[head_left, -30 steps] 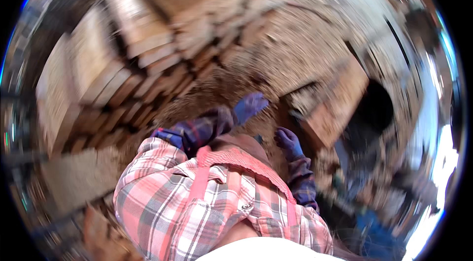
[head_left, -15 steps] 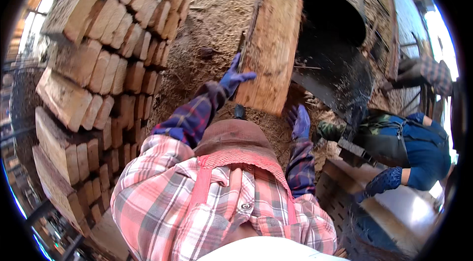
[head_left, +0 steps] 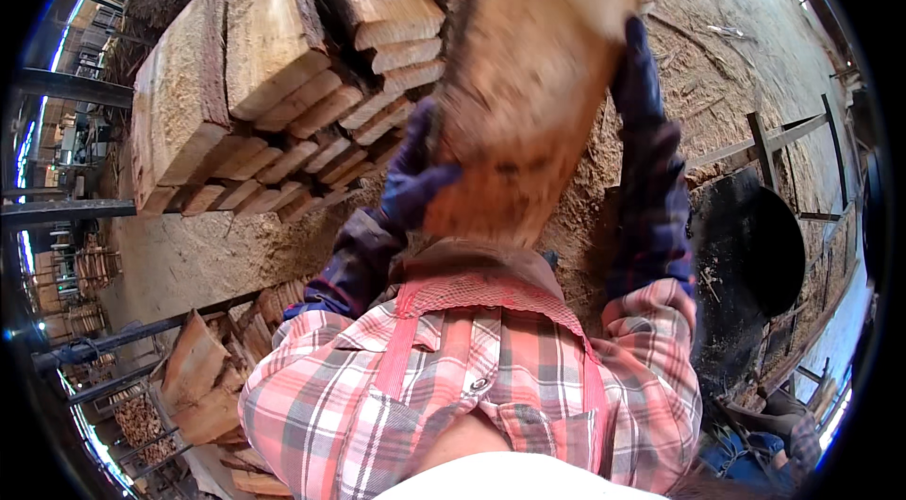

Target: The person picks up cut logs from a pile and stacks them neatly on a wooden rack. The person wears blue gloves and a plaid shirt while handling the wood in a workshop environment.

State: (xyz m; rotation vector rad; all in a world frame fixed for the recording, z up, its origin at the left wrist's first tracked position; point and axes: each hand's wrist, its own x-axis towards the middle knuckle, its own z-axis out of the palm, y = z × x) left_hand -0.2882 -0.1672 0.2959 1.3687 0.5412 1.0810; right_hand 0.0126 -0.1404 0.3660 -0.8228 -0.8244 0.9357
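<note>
Head view: slab (head_left: 528, 94) is up off the ground, held chest-high and blurred, tilted away from the body. Left hand (head_left: 415, 175) in a blue glove is clasped on its left edge; right hand (head_left: 646, 99) lies flat along its right edge. Slab sits between both grips. Not yet set down; stack (head_left: 274, 75) lies just left, black drum (head_left: 755, 255) right

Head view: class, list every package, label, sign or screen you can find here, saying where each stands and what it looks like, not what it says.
None: no package, label, sign or screen shows.
What fills the view instead is bare timber: a blurred plank held between the gloved left hand and the gloved right hand.
Stacked planks lie at upper left, pale brown and unmarked.
</note>
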